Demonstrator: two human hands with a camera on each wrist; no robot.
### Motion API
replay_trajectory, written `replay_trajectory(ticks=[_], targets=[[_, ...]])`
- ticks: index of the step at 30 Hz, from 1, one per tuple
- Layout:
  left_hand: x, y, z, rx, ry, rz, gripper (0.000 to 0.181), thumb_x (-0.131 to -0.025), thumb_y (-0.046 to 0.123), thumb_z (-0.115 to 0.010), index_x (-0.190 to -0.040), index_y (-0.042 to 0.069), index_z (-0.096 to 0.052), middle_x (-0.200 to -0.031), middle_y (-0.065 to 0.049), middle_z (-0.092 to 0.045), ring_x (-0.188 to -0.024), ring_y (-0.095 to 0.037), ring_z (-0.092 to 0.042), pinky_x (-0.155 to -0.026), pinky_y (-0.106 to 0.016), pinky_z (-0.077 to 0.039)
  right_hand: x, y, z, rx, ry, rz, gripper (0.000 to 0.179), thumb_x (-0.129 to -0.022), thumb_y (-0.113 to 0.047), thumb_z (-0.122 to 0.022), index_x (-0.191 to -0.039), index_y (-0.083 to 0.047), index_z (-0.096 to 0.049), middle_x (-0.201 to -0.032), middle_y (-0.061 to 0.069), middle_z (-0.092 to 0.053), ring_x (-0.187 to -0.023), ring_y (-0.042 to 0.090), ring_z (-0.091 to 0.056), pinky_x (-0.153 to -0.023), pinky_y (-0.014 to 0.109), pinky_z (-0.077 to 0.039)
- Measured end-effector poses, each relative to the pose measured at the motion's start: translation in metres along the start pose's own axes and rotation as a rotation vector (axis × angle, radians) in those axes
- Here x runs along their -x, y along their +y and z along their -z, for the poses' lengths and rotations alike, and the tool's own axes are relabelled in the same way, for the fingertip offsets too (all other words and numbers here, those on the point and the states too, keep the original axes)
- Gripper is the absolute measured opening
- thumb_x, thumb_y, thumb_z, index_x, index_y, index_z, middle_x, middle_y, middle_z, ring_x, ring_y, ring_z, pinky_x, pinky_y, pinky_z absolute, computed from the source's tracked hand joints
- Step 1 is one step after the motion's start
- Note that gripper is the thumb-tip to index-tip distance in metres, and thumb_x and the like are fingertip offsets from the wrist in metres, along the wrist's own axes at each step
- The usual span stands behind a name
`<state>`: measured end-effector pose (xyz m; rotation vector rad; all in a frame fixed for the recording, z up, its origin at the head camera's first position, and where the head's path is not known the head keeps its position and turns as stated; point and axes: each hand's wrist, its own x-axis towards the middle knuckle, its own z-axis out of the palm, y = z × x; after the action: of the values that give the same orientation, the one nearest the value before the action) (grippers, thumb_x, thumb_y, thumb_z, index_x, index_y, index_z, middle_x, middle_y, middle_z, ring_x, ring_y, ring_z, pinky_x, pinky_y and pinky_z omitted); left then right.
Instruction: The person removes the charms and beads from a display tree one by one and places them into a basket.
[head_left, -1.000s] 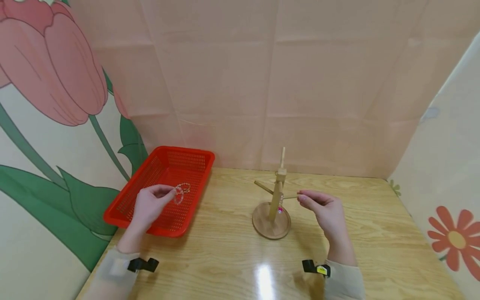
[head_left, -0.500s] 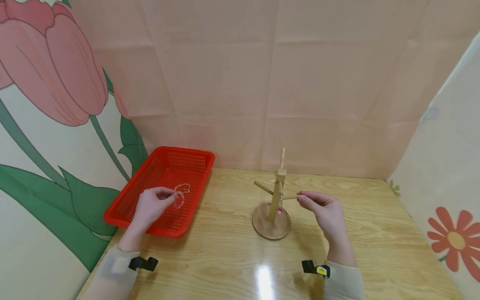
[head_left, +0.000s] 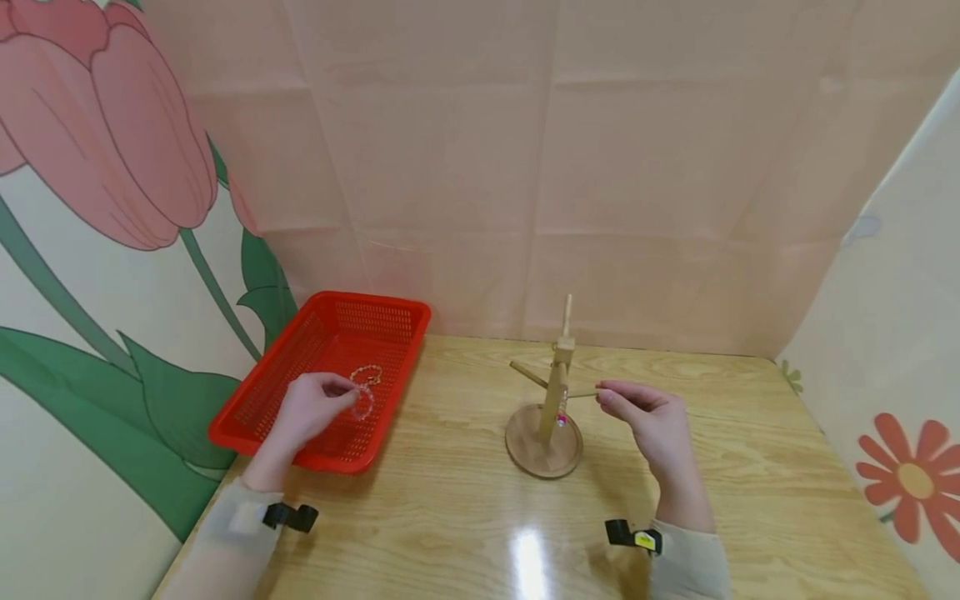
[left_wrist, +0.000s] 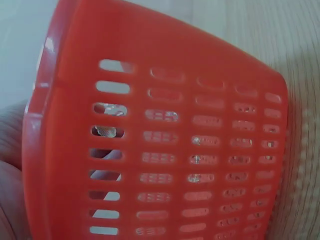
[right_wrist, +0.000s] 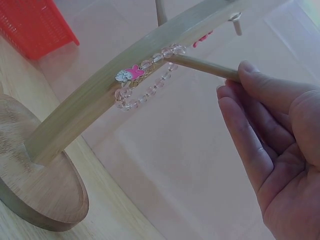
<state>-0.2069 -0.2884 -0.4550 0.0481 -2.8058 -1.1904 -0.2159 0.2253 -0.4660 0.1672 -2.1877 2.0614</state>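
- The left hand [head_left: 315, 408] pinches a clear, pinkish beaded bracelet [head_left: 363, 417] by its edge, so it hangs over the red plastic slotted basket [head_left: 413, 337].
- The right hand [right_wrist: 277, 135] pinches the tip of a thin wooden peg [right_wrist: 210, 67] between thumb and fingers.
- The held bracelet could slip back into the basket, since the pinch looks slight; it might also snag the white-and-gold beaded bracelet [head_left: 367, 367] just beyond. Whether they touch, I cannot tell.
- A tug on the peg could tilt the curved wooden stand [right_wrist: 95, 95] or shake the clear-beaded bracelet with a pink charm [right_wrist: 134, 73] hanging from that peg.
- The basket's right wall stands between the left hand and the stand.
- The stand's round wooden base [head_left: 531, 454] rests on the wood-grain worktop [head_left: 450, 483], right of the basket.
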Motion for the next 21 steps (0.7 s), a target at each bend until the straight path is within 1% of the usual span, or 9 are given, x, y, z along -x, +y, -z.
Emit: replay_trajectory(ticks=[3, 9, 15, 21], targets=[[-0.003, -0.002, 0.0, -0.015, -0.015, 0.006, 0.018, -0.098, 0.019, -0.079, -0.108, 0.004, -0.083, -0.097, -0.006, -0.079, -0.085, -0.022, -0.07, -0.075, -0.035, -0.057, 0.0, 0.0, 0.0, 0.005, 0.0, 0.001, 0.034, -0.098, -0.016, -0.081, -0.121, 0.009, -0.075, -0.109, 0.0, -0.081, -0.097, 0.014, -0.078, -0.087, 0.026, -0.061], [-0.008, -0.007, 0.001, -0.038, -0.055, 0.013, 0.019, -0.098, 0.019, -0.079, -0.107, 0.002, -0.082, -0.101, -0.01, -0.079, -0.09, -0.025, -0.07, -0.077, -0.04, -0.058, -0.001, 0.001, 0.0, 0.005, 0.005, -0.001, 0.036, -0.098, -0.017, -0.081, -0.122, 0.009, -0.075, -0.109, 0.0, -0.081, -0.096, 0.012, -0.078, -0.087, 0.027, -0.061], [-0.013, -0.014, 0.002, -0.067, -0.085, 0.057, 0.02, -0.098, 0.02, -0.079, -0.106, 0.002, -0.082, -0.103, -0.011, -0.078, -0.091, -0.027, -0.069, -0.079, -0.042, -0.059, -0.001, 0.0, 0.0, 0.009, 0.006, -0.01, 0.036, -0.098, -0.018, -0.081, -0.123, 0.008, -0.075, -0.11, 0.0, -0.081, -0.097, 0.013, -0.078, -0.087, 0.027, -0.061], [-0.016, -0.019, 0.002, -0.077, -0.101, 0.096, 0.018, -0.099, 0.018, -0.078, -0.107, 0.003, -0.082, -0.102, -0.01, -0.078, -0.09, -0.025, -0.068, -0.08, -0.043, -0.06, 0.0, 0.0, 0.0, 0.029, 0.007, -0.02, 0.037, -0.098, -0.019, -0.081, -0.123, 0.007, -0.076, -0.11, -0.001, -0.081, -0.098, 0.013, -0.078, -0.087, 0.026, -0.061]])
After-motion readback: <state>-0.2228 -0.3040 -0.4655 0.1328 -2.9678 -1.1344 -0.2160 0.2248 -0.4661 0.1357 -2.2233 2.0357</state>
